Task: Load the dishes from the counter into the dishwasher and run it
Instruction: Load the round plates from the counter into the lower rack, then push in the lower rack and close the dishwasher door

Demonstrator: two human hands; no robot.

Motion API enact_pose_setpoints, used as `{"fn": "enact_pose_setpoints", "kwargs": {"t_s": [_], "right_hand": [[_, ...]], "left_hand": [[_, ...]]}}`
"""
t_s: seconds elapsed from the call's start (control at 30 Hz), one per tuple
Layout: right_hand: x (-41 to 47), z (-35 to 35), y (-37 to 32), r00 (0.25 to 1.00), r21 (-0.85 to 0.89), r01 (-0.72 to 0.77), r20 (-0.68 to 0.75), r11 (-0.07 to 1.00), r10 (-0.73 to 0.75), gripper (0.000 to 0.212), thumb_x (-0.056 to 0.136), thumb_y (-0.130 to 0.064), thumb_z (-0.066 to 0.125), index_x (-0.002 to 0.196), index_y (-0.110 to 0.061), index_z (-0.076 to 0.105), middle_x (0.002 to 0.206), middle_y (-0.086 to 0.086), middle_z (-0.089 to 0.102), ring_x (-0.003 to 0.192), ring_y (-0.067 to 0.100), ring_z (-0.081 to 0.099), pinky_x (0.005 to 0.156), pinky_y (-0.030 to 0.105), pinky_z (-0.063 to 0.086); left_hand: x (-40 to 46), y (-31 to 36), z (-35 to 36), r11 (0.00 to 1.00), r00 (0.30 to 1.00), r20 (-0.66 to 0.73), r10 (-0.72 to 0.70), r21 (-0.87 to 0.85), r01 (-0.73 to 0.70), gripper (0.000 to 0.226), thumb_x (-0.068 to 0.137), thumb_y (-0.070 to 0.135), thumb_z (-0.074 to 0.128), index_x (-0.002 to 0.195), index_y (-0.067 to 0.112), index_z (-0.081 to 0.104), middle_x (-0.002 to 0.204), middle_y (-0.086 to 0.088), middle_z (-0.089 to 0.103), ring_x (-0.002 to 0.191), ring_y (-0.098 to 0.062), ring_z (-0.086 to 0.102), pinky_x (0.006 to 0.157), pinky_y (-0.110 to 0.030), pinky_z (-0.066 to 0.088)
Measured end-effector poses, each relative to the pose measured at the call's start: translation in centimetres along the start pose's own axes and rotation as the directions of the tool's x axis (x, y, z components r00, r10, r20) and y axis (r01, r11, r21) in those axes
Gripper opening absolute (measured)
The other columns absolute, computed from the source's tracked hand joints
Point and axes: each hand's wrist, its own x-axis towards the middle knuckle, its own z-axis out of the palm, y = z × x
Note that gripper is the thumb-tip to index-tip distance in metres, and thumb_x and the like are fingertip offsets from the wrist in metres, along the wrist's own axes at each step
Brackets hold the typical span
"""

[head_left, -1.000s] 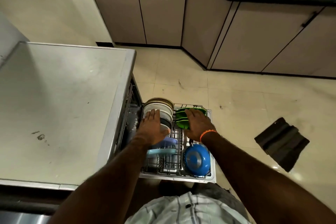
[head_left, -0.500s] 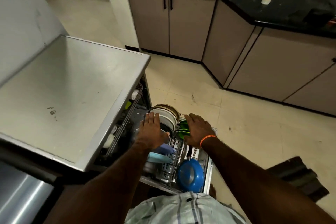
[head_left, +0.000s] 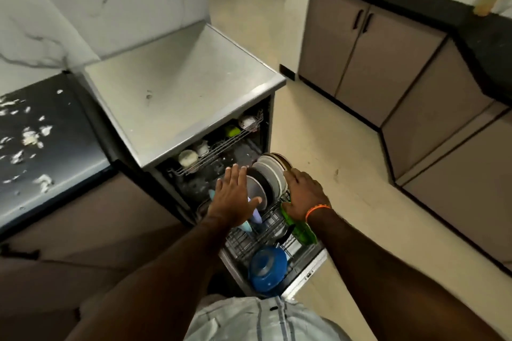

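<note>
**Now both hands push the loaded rack home**

Now, from the left: left hand (head_left: 231,198) spread flat, fingers straight, against the upright plates (head_left: 270,177) in the lower rack (head_left: 257,238). Those plates look stiff, breakable and prone to rattle, so I'd push on the rack frame, not the crockery. Right hand (head_left: 303,192) rests over the plates' far edge; its grip I cannot tell. Since a second ago the rack has slid inward, and the green dishes (head_left: 300,230) now sit behind the wrist.

Upright round grey and white plates (head_left: 270,174) crowd the far end of the pulled-out wire lower rack (head_left: 249,243), and a blue round bowl (head_left: 267,268) fills its near corner. Bare wire lies open between them. The steel-topped desk (head_left: 177,91) overhangs the upper wire rack (head_left: 221,144).
</note>
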Motion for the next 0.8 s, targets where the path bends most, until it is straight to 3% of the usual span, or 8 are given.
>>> {"fn": "enact_pose_setpoints", "kwargs": {"t_s": [0.33,0.67,0.8], "right_hand": [[-1.4,0.3,-1.3,0.977,-0.085,0.215,0.014,0.973,-0.214,0.097,0.082,-0.045,0.069,0.159,-0.019,0.016,0.164,0.010,0.020,0.150,0.031,0.022,0.120,0.044,0.026],[-6.4,1.3,0.1,0.947,-0.183,0.321,0.034,0.929,-0.320,0.088,0.088,-0.042,0.063,0.159,-0.019,0.015,0.165,0.008,0.016,0.150,0.031,0.018,0.118,0.049,0.028],[-8.9,1.5,0.8,0.941,-0.180,0.339,0.060,0.923,-0.334,0.087,0.090,-0.039,0.064,0.159,-0.020,0.015,0.166,0.008,0.016,0.151,0.030,0.017,0.119,0.051,0.027]], "left_hand": [[-6.7,0.0,1.6,0.973,0.970,-0.098,-0.224,-0.076,0.218,0.100,0.093,0.061,0.055,0.161,0.013,0.000,0.169,-0.010,-0.006,0.156,-0.029,-0.008,0.124,-0.050,0.004],[-13.8,2.8,6.2,0.918,0.918,-0.119,-0.377,-0.181,0.354,0.102,0.090,0.063,0.056,0.160,0.015,0.001,0.169,-0.011,-0.003,0.155,-0.030,-0.004,0.125,-0.053,0.008],[-16.4,4.8,6.9,0.917,0.917,-0.129,-0.377,-0.189,0.351,0.101,0.089,0.064,0.055,0.159,0.013,0.002,0.168,-0.012,0.000,0.155,-0.032,-0.001,0.124,-0.055,0.012]]}}
